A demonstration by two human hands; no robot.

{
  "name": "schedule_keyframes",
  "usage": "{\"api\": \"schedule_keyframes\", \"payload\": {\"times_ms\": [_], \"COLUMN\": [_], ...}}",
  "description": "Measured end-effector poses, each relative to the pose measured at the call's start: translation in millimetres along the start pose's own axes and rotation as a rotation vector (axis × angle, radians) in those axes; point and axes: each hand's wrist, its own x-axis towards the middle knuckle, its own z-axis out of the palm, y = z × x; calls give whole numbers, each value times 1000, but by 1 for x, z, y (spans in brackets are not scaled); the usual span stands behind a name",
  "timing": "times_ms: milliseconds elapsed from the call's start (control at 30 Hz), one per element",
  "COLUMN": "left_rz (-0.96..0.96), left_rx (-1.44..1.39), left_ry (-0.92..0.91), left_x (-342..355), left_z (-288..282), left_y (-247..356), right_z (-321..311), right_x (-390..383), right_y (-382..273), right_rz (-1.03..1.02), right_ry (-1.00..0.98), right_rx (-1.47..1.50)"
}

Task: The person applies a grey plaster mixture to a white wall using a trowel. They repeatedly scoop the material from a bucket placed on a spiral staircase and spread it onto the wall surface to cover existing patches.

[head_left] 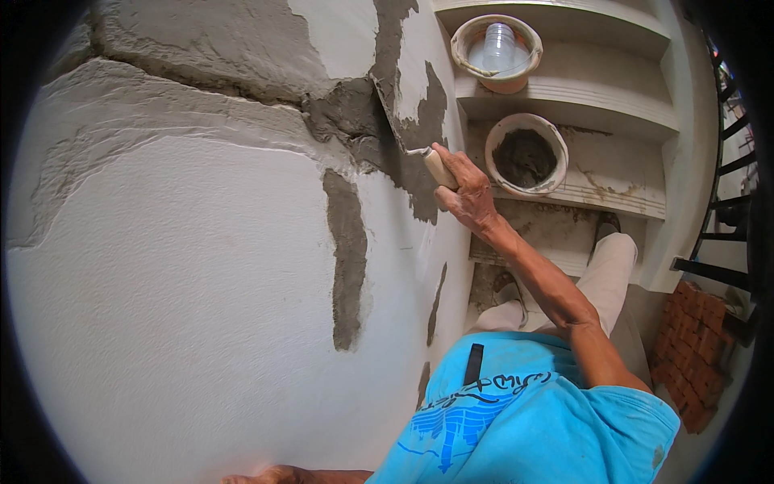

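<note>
My right hand (pixel 469 192) is closed around the pale handle of a trowel (pixel 439 168). The trowel's thin blade is edge-on to my view, against wet grey mortar (pixel 343 117) on the white wall (pixel 218 266). This mortar lies at the right end of a long crack running along the wall. Down at the lower edge, my left hand (pixel 270 474) is beside the wall, partly cut off by the picture's edge. Its visible fingers look stretched out, with nothing seen in them.
On the stairs (pixel 621 181) to the right stands a bucket of grey mortar (pixel 526 157). One step higher, another bucket (pixel 463 48) holds a clear plastic container (pixel 498 47). Black railings (pixel 717 274) edge the right side, with stacked red bricks (pixel 692 355) below. Grey patches (pixel 345 258) mark the wall.
</note>
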Motion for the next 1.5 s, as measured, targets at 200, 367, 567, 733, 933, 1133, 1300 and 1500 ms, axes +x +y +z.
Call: {"api": "schedule_keyframes", "payload": {"times_ms": [200,367,567,733,933,1133,1300,1500], "left_rz": [9,13,16,23,28,10,-8,23], "left_rx": [11,19,-19,-3,-18,15,25,33], "left_ry": [-12,-21,-2,-24,-12,-19,-7,-22], "left_x": [0,-1,-1,-1,0,0,0,-2], "left_z": [0,0,2,-1,0,-1,0,-3], "left_y": [1,1,-3,-3,-4,0,1,-5], "right_z": [-13,-17,1,17,37,28,-8,2], "right_x": [-21,-24,-10,-5,-4,-29,-50,-9], "right_y": [-16,-17,-19,-26,-23,-10,4,-14], "right_rz": [-68,-29,-71,-64,-36,-35,1,-4], "right_ry": [-65,-23,61,114,115,41,-84,6], "right_rx": [-7,57,-43,-101,-190,-229,-171,-21]}}
